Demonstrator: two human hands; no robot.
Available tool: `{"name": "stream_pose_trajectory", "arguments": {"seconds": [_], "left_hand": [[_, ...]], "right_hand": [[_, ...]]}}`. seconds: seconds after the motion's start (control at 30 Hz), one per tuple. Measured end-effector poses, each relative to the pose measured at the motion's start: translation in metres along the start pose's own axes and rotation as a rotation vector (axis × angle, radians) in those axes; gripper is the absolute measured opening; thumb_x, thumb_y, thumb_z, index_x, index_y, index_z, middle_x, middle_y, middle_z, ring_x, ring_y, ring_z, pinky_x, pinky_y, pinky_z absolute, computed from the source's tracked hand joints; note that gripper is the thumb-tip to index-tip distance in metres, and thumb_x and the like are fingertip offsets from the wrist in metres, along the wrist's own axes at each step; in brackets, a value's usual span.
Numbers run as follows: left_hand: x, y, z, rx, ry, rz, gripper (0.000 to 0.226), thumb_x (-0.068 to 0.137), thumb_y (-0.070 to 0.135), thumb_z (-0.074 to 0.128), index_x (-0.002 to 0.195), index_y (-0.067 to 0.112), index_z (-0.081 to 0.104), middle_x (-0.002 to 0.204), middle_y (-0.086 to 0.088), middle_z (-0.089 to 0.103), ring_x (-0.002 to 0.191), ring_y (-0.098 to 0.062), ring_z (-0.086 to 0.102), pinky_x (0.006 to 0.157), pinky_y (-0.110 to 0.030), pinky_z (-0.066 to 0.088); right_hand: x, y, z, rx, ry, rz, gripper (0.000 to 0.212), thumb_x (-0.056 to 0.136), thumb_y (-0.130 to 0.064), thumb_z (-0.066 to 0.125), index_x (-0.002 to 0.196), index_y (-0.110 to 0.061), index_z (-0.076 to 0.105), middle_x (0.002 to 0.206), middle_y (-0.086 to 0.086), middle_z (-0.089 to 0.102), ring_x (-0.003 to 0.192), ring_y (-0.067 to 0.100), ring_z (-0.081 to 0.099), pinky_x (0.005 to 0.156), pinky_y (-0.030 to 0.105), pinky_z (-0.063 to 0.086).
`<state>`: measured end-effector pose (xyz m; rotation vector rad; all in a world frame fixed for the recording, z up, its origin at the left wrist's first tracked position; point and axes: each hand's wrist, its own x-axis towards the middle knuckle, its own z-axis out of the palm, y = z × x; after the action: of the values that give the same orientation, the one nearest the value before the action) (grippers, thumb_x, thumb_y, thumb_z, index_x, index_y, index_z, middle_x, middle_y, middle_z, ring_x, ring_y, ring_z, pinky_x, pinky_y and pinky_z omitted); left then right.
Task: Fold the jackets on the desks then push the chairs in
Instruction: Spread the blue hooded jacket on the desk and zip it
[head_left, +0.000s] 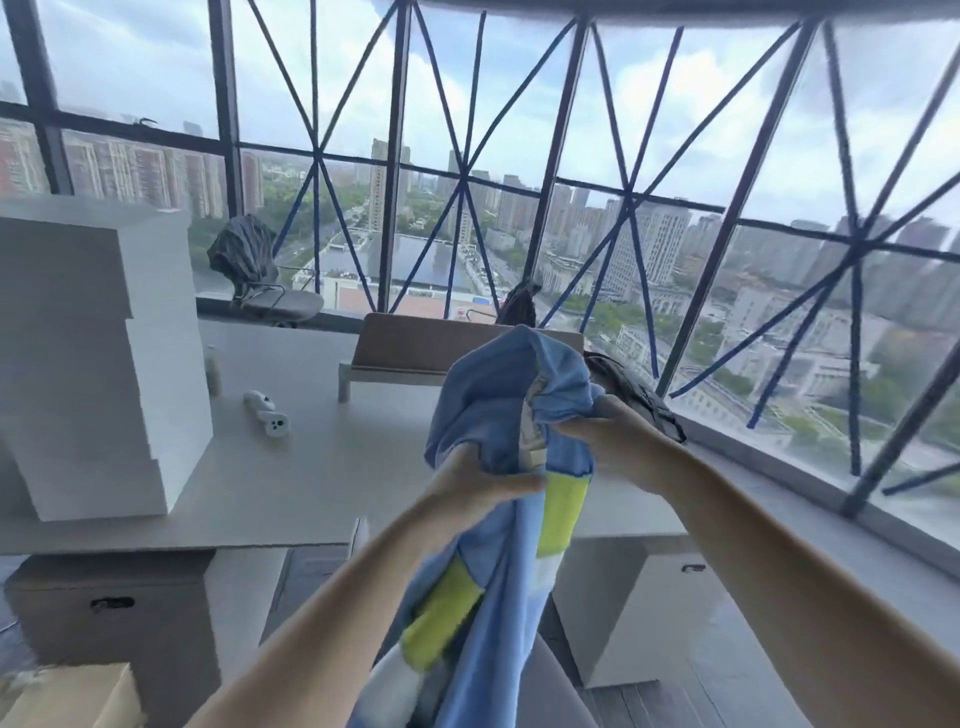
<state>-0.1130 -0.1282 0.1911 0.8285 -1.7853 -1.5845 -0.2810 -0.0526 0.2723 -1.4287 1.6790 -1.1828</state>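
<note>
Both hands raised above desk (291, 467); left hand (480, 480) and right hand (613, 441) each grip bunched blue jacket (493, 395).

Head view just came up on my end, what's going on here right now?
A person holds a blue jacket with yellow-green patches up in front of the white desk. The left hand and right hand each grip bunched fabric near its top; the rest hangs down, not yet folded. A dark garment lies at the desk's far right edge, and a chair draped with dark clothing stands by the window.
</note>
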Motion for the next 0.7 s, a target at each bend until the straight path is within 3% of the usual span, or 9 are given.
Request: {"name": "stream_pose_trajectory", "arguments": {"seconds": [0.07, 0.13, 0.2, 0.33, 0.43, 0.53, 0.6, 0.7], "left_hand": [[0.014, 0.023, 0.017, -0.007, -0.014, 0.097, 0.052, 0.061, 0.034, 0.093, 0.089, -0.002, 0.069, 0.081, -0.008, 0.071, 0.071, -0.016, 0.064, 0.068, -0.038, 0.057], [0.027, 0.047, 0.03, 0.043, -0.051, 0.168, 0.025, 0.071, 0.015, 0.089, 0.084, 0.002, 0.071, 0.08, -0.008, 0.073, 0.067, -0.015, 0.064, 0.064, -0.032, 0.056], [0.039, 0.07, 0.041, 0.136, -0.114, 0.204, 0.028, 0.07, 0.019, 0.091, 0.086, 0.004, 0.073, 0.08, -0.008, 0.076, 0.066, -0.018, 0.067, 0.067, -0.039, 0.059], [0.047, 0.109, 0.077, 0.382, -0.222, 0.308, 0.049, 0.056, 0.043, 0.094, 0.084, 0.009, 0.073, 0.079, -0.002, 0.076, 0.077, -0.02, 0.074, 0.073, -0.042, 0.061], [0.044, 0.138, 0.11, 0.621, -0.311, 0.458, 0.065, 0.046, 0.059, 0.091, 0.085, 0.011, 0.072, 0.081, 0.0, 0.075, 0.078, -0.017, 0.071, 0.073, -0.041, 0.059], [0.049, 0.153, 0.146, 0.817, -0.341, 0.539, 0.064, 0.049, 0.053, 0.094, 0.086, 0.011, 0.064, 0.084, 0.0, 0.069, 0.079, -0.017, 0.065, 0.072, -0.036, 0.054], [0.055, 0.156, 0.178, 0.864, -0.322, 0.595, 0.059, 0.053, 0.048, 0.094, 0.086, 0.011, 0.061, 0.085, 0.0, 0.064, 0.079, -0.017, 0.06, 0.07, -0.033, 0.05], [0.066, 0.161, 0.238, 0.849, -0.312, 0.643, 0.051, 0.06, 0.041, 0.093, 0.08, 0.013, 0.056, 0.079, 0.002, 0.057, 0.072, -0.016, 0.053, 0.057, -0.027, 0.04]], "right_hand": [[-0.013, 0.007, -0.018, -0.008, 0.121, 0.041, 0.023, 0.095, 0.003, 0.058, 0.086, -0.018, 0.062, 0.07, -0.012, 0.067, 0.057, -0.008, 0.06, 0.054, 0.011, 0.043], [-0.028, 0.012, -0.037, 0.011, 0.201, 0.077, 0.021, 0.095, 0.0, 0.061, 0.095, -0.021, 0.064, 0.091, -0.003, 0.07, 0.078, 0.002, 0.066, 0.068, 0.017, 0.051], [-0.044, 0.015, -0.059, 0.042, 0.293, 0.114, 0.021, 0.094, -0.002, 0.064, 0.099, -0.022, 0.064, 0.1, 0.003, 0.07, 0.092, 0.016, 0.066, 0.087, 0.035, 0.053], [-0.078, 0.012, -0.101, 0.019, 0.402, 0.143, 0.018, 0.091, -0.008, 0.069, 0.098, -0.025, 0.063, 0.097, 0.0, 0.072, 0.093, 0.018, 0.068, 0.091, 0.04, 0.053], [-0.104, 0.019, -0.137, -0.048, 0.471, 0.138, 0.019, 0.09, -0.011, 0.072, 0.094, -0.026, 0.062, 0.09, -0.005, 0.07, 0.086, 0.014, 0.065, 0.079, 0.031, 0.052], [-0.128, 0.038, -0.175, -0.236, 0.528, 0.145, 0.013, 0.087, -0.019, 0.076, 0.085, -0.022, 0.063, 0.069, -0.01, 0.065, 0.067, 0.005, 0.057, 0.06, 0.022, 0.043], [-0.142, 0.054, -0.201, -0.405, 0.55, 0.14, 0.018, 0.085, -0.022, 0.077, 0.078, -0.013, 0.064, 0.063, -0.004, 0.061, 0.058, 0.006, 0.05, 0.054, 0.025, 0.038], [-0.163, 0.08, -0.246, -0.518, 0.603, 0.137, 0.022, 0.083, -0.02, 0.078, 0.07, -0.011, 0.063, 0.065, 0.008, 0.061, 0.06, 0.012, 0.048, 0.053, 0.028, 0.036]]}}
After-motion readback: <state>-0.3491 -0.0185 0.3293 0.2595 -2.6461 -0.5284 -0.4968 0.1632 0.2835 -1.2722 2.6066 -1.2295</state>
